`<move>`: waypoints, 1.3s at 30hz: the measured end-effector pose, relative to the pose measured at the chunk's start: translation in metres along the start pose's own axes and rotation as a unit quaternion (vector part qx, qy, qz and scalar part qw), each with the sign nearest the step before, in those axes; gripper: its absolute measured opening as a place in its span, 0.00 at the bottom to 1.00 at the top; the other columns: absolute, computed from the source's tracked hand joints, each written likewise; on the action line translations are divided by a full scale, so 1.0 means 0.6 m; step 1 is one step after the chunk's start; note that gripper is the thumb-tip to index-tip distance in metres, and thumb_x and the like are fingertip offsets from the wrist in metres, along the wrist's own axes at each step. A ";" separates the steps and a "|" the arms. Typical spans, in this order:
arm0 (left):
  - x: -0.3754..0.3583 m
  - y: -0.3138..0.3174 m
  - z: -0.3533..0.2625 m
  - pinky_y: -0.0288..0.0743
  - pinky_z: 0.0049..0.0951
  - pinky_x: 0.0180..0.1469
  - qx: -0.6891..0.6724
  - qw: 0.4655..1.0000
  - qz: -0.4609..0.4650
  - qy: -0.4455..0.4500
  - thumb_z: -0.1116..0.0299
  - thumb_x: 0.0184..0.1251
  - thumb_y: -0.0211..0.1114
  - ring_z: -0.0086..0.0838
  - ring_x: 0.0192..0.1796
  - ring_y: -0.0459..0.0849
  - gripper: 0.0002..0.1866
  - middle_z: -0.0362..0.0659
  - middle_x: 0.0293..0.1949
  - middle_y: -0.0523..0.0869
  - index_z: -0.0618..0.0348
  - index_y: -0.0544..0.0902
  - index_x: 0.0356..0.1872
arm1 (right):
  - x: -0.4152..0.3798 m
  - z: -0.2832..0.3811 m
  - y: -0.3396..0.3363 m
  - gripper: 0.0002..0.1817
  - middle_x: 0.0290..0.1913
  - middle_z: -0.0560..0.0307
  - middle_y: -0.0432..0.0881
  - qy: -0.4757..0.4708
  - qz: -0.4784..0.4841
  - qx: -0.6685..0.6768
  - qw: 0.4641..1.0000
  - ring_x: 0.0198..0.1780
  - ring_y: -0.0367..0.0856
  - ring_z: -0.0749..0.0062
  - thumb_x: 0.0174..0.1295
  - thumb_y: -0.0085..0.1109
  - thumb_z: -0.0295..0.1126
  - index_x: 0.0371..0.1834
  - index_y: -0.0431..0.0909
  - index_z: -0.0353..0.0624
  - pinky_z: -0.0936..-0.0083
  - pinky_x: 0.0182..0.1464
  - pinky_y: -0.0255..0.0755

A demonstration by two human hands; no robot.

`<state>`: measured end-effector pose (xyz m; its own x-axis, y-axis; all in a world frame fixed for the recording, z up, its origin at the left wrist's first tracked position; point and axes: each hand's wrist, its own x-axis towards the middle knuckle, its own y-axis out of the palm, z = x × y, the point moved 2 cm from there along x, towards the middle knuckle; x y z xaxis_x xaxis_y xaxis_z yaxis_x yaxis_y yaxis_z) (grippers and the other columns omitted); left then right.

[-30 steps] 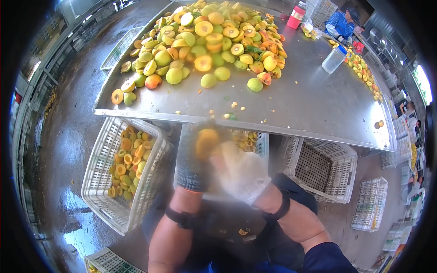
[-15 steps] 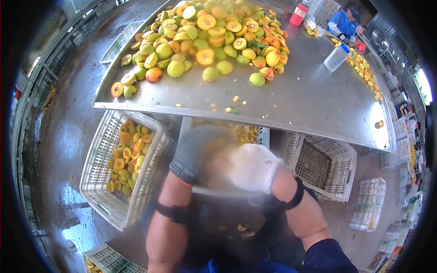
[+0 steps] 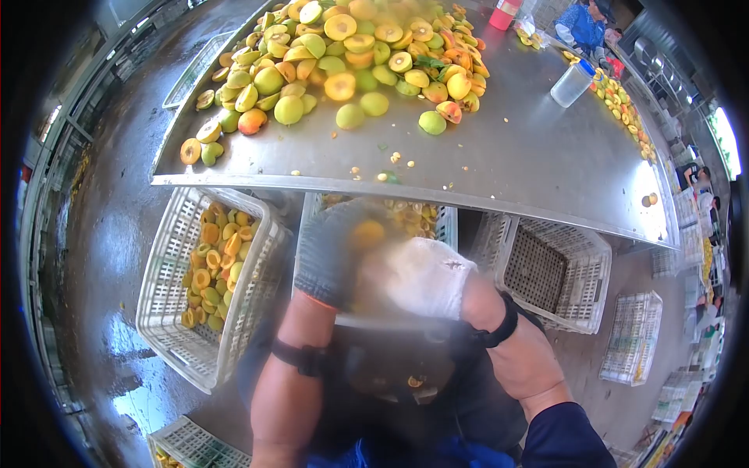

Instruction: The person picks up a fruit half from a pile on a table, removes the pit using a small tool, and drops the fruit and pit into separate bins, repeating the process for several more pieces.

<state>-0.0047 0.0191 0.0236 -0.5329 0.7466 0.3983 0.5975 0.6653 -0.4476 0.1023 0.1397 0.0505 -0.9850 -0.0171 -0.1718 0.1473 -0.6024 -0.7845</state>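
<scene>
My left hand, in a dark grey knitted glove, is closed around a yellow-orange peach half, which looks blurred. Close beside it on the right is my right hand in a white glove. Its fingers curl in toward the left hand, and haze hides what they hold, if anything. Both hands are over a white crate with cut fruit pieces in it, just below the table edge. A big heap of halved peaches lies on the metal table beyond.
At left stands a white crate of peach halves; at right, another crate. A stacked crate sits farther right. On the table are a clear jar and a pink bottle. A co-worker in blue is at the far side.
My left hand has turned slightly and the peach half shows more clearly at its fingers. The right hand stays close to it. The whole view has shifted a little.
</scene>
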 end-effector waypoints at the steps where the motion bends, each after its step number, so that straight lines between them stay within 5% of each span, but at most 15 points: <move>1: 0.001 0.000 0.001 0.83 0.36 0.51 0.030 0.999 -0.013 0.023 0.74 0.60 0.74 0.40 0.45 0.90 0.12 0.45 0.42 0.91 0.61 0.87 0.45 | 0.001 -0.006 0.004 0.24 0.33 0.43 0.88 -0.010 -0.033 0.031 0.999 0.38 0.88 0.51 0.80 0.48 0.50 0.40 0.84 0.40 0.59 0.43 0.81; 4: -0.002 0.005 0.015 0.84 0.35 0.52 0.022 0.998 -0.056 0.031 0.73 0.66 0.70 0.37 0.45 0.90 0.10 0.46 0.41 0.90 0.62 0.85 0.47 | -0.014 -0.029 0.000 0.22 0.26 0.55 0.84 0.141 0.119 0.516 0.837 0.31 0.85 0.71 0.80 0.50 0.50 0.42 0.84 0.43 0.73 0.32 0.78; 6: -0.014 0.021 0.039 0.85 0.37 0.52 -0.119 0.988 -0.088 -0.053 0.70 0.71 0.66 0.38 0.45 0.90 0.10 0.47 0.41 0.90 0.63 0.84 0.48 | -0.016 0.025 -0.001 0.20 0.25 0.62 0.80 0.179 0.019 0.666 0.724 0.26 0.79 0.80 0.80 0.52 0.50 0.44 0.82 0.45 0.80 0.26 0.72; 12: -0.016 0.033 0.010 0.86 0.42 0.50 -0.535 0.768 -0.228 -0.266 0.60 0.80 0.56 0.41 0.44 0.89 0.16 0.50 0.41 0.89 0.63 0.82 0.49 | -0.010 0.011 0.040 0.20 0.21 0.67 0.72 0.170 0.159 0.830 0.507 0.11 0.67 0.79 0.79 0.53 0.53 0.48 0.77 0.46 0.81 0.13 0.63; 14: -0.015 0.031 0.015 0.86 0.41 0.50 -0.506 0.798 -0.207 -0.252 0.60 0.80 0.56 0.40 0.44 0.89 0.15 0.49 0.42 0.89 0.62 0.82 0.50 | -0.011 0.014 0.039 0.20 0.20 0.67 0.71 0.172 0.163 0.844 0.481 0.11 0.67 0.78 0.79 0.52 0.53 0.49 0.77 0.46 0.80 0.12 0.62; 20: -0.034 0.046 0.068 0.86 0.39 0.50 -0.385 0.871 -0.212 -0.222 0.59 0.80 0.55 0.38 0.45 0.89 0.16 0.48 0.44 0.89 0.60 0.81 0.53 | 0.003 0.018 0.072 0.23 0.22 0.68 0.74 0.116 -0.014 0.672 0.731 0.16 0.68 0.84 0.80 0.51 0.56 0.41 0.79 0.46 0.84 0.18 0.64; 22: -0.039 0.049 0.077 0.87 0.39 0.51 -0.422 0.844 -0.213 -0.254 0.58 0.81 0.55 0.38 0.46 0.89 0.16 0.49 0.45 0.88 0.60 0.81 0.53 | 0.000 0.002 0.067 0.25 0.24 0.68 0.75 0.092 0.045 0.634 0.766 0.19 0.69 0.86 0.79 0.52 0.56 0.38 0.80 0.45 0.85 0.22 0.65; 27: -0.025 0.038 0.035 0.86 0.38 0.51 -0.614 0.700 -0.219 -0.290 0.56 0.82 0.54 0.37 0.47 0.88 0.18 0.49 0.47 0.87 0.60 0.81 0.54 | -0.014 -0.001 0.068 0.29 0.27 0.68 0.77 0.004 0.073 0.651 0.755 0.25 0.71 0.87 0.76 0.55 0.61 0.36 0.80 0.42 0.86 0.26 0.66; 29: -0.019 0.031 0.025 0.86 0.38 0.52 -0.752 0.588 -0.149 -0.259 0.54 0.82 0.55 0.37 0.48 0.87 0.19 0.49 0.48 0.87 0.60 0.81 0.55 | -0.025 0.006 0.047 0.32 0.28 0.67 0.77 -0.002 0.150 0.672 0.725 0.25 0.72 0.86 0.73 0.56 0.64 0.35 0.80 0.40 0.86 0.26 0.66; 31: -0.017 0.024 0.035 0.85 0.37 0.54 -0.680 0.666 -0.182 -0.247 0.53 0.82 0.55 0.38 0.50 0.87 0.21 0.49 0.48 0.87 0.61 0.81 0.56 | -0.032 -0.022 0.046 0.37 0.25 0.66 0.77 -0.068 0.124 0.641 0.754 0.23 0.71 0.86 0.70 0.55 0.67 0.40 0.81 0.35 0.86 0.25 0.66; 32: -0.017 0.027 0.051 0.85 0.37 0.55 -0.522 0.780 -0.242 -0.246 0.53 0.82 0.55 0.39 0.51 0.87 0.21 0.49 0.48 0.87 0.62 0.81 0.56 | -0.036 -0.041 0.037 0.39 0.23 0.66 0.77 -0.087 0.134 0.645 0.747 0.20 0.70 0.86 0.71 0.55 0.67 0.44 0.82 0.32 0.85 0.24 0.66; 34: -0.020 0.014 0.058 0.83 0.36 0.60 -0.421 0.847 -0.247 -0.213 0.56 0.81 0.57 0.38 0.56 0.85 0.22 0.50 0.53 0.85 0.65 0.80 0.60 | -0.034 -0.082 0.035 0.34 0.25 0.61 0.80 -0.004 0.088 0.544 0.834 0.23 0.75 0.79 0.75 0.52 0.61 0.45 0.82 0.33 0.79 0.28 0.70; 37: -0.023 -0.010 0.063 0.80 0.35 0.64 -0.417 0.862 -0.228 -0.177 0.61 0.80 0.60 0.36 0.62 0.83 0.22 0.50 0.61 0.83 0.68 0.78 0.65 | -0.021 -0.146 0.056 0.27 0.30 0.49 0.86 0.119 -0.113 0.066 0.984 0.31 0.85 0.62 0.79 0.48 0.53 0.46 0.84 0.38 0.66 0.36 0.78; 38: -0.033 -0.019 0.078 0.78 0.32 0.66 -0.247 0.944 -0.187 -0.114 0.68 0.79 0.61 0.32 0.64 0.81 0.23 0.49 0.66 0.80 0.70 0.76 0.68 | -0.023 -0.144 0.054 0.25 0.36 0.44 0.87 0.182 -0.068 0.192 0.962 0.38 0.85 0.52 0.78 0.47 0.51 0.43 0.83 0.39 0.59 0.43 0.78; 39: -0.027 -0.029 0.071 0.77 0.30 0.64 -0.347 0.893 -0.190 -0.213 0.69 0.71 0.72 0.29 0.58 0.82 0.26 0.45 0.59 0.85 0.67 0.79 0.67 | -0.028 -0.142 0.048 0.23 0.39 0.40 0.87 0.200 -0.054 0.173 0.963 0.42 0.86 0.47 0.78 0.48 0.49 0.42 0.83 0.39 0.56 0.46 0.78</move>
<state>-0.0321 -0.0050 -0.0094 -0.8680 0.4965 0.0091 0.4732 0.8213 0.3186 0.1307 0.1909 -0.0198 -0.8693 0.3267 -0.3710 -0.0604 -0.8151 -0.5762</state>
